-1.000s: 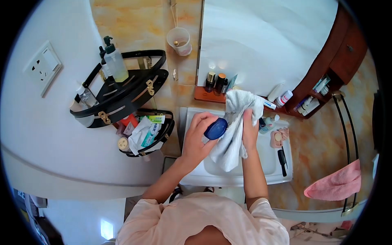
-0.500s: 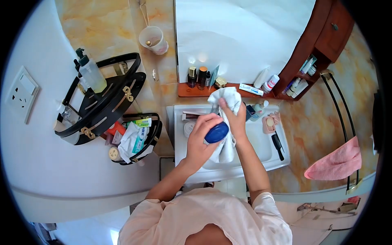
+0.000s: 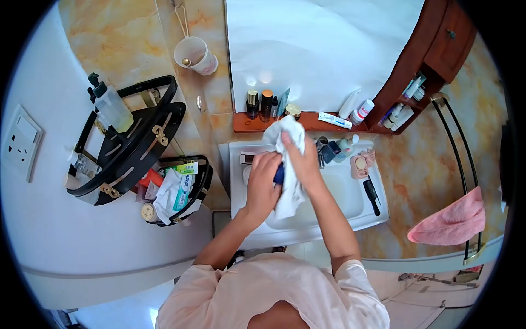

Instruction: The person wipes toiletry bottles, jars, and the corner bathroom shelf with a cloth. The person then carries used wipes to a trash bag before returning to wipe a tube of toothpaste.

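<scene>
Drawn closer together than half a second ago, both hands have brought the white cloth (image 3: pixel 290 204) across the dark blue object (image 3: pixel 279 174), whose broad rounded face showed then and which now shows only as a narrow strip between cloth and fingers. My left hand (image 3: pixel 264 185) is curled part-way closed around the blue object from its left side, the fingertips lost behind the cloth; my right hand (image 3: pixel 302 163) has its thumb pressed on the cloth near the top, and I cannot tell how far its other fingers are bent behind the folds. All of this is held up over the sink (image 3: pixel 329 229). I judge the blue object stiff and smooth, perhaps slippery if wet, so a wrap around its rounded side with a full palm seems the surest hold; its weight I cannot read. By its folds the cloth looks soft, light and limp, best pinched through a gathered part, its lower end hanging free. Ahead, the wooden shelf (image 3: pixel 241 122) leaves little room, with a gold-topped jar (image 3: pixel 293 111) just beyond the cloth's upper end. At my left hand a pale round thing (image 3: pixel 247 174) sits close by on the sink, partly hidden. More open room lies to the right, over the bare bowl, as far as the pink holder (image 3: pixel 360 167) and the black comb (image 3: pixel 371 196) by the right rim
</scene>
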Tool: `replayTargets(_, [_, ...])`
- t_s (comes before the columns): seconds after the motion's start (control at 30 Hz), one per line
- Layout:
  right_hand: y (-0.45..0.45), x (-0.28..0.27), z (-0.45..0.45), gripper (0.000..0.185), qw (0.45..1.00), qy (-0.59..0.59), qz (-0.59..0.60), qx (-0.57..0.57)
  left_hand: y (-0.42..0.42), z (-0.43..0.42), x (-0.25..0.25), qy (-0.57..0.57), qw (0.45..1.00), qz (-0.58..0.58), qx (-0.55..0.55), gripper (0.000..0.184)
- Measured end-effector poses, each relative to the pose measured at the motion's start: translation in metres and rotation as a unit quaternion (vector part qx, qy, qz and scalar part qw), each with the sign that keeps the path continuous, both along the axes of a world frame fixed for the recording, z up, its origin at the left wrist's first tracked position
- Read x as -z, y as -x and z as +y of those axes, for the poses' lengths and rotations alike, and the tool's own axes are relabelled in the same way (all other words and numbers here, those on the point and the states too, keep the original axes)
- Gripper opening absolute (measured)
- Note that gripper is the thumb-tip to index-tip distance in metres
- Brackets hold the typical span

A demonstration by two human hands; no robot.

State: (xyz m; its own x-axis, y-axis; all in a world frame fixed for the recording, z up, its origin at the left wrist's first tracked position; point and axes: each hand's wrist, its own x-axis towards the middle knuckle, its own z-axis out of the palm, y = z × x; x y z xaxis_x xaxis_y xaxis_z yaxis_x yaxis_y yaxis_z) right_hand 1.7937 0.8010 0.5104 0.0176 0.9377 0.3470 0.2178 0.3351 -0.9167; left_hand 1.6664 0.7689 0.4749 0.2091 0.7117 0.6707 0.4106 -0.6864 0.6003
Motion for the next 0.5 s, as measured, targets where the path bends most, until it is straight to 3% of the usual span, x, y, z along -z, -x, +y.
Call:
replayTargets(0.03, [-0.006, 0.003, 0.007, 0.034, 0.998, 0.04, 0.054, -0.012, -0.001, -0.004, -0.004, -0.037, 0.999, -0.011, 0.019, 0.05])
replayTargets(0.07, [-0.009, 0.006, 0.003, 0.033, 0.998, 0.046, 0.018, -0.032, -0.001, -0.004, 0.002, -0.038, 0.999, 0.0, 0.006, 0.049])
replayTargets(0.1, [0.003, 0.008, -0.004, 0.034, 0.995, -0.099, -0.012, -0.03, -0.002, -0.001, 0.007, -0.039, 0.999, 0.009, -0.008, 0.048])
replayTargets(0.13, [0.009, 0.004, -0.014, 0.036, 0.969, -0.194, -0.156, 0.008, -0.004, 0.002, 0.009, 0.019, 0.997, -0.075, 0.002, 0.048])
replayTargets(0.2, [0.023, -0.006, -0.031, 0.044, 0.912, -0.274, -0.302, 0.04, -0.01, 0.007, 0.01, 0.138, 0.961, -0.239, 0.023, 0.048])
replayTargets(0.3, [0.012, 0.017, 0.007, 0.039, 0.988, -0.135, -0.069, 0.005, 0.002, 0.017, 0.011, -0.012, 1.0, 0.02, -0.007, 0.049])
replayTargets(0.33, [0.002, 0.017, 0.017, 0.036, 0.999, -0.002, 0.012, -0.031, 0.0, 0.009, 0.004, 0.015, 1.0, 0.007, 0.0, 0.049])
replayTargets(0.37, [-0.005, 0.008, 0.022, 0.039, 0.999, 0.017, 0.019, -0.044, -0.001, 0.004, 0.002, -0.001, 0.999, -0.022, 0.023, 0.049])
replayTargets(0.43, [-0.003, 0.014, 0.016, 0.038, 0.995, -0.016, 0.063, -0.071, -0.003, 0.002, 0.008, 0.017, 0.998, -0.043, 0.05, 0.047])
replayTargets(0.5, [0.012, 0.009, -0.012, 0.043, 0.963, -0.216, -0.158, 0.006, -0.002, 0.007, 0.016, 0.036, 0.993, -0.104, 0.049, 0.045])
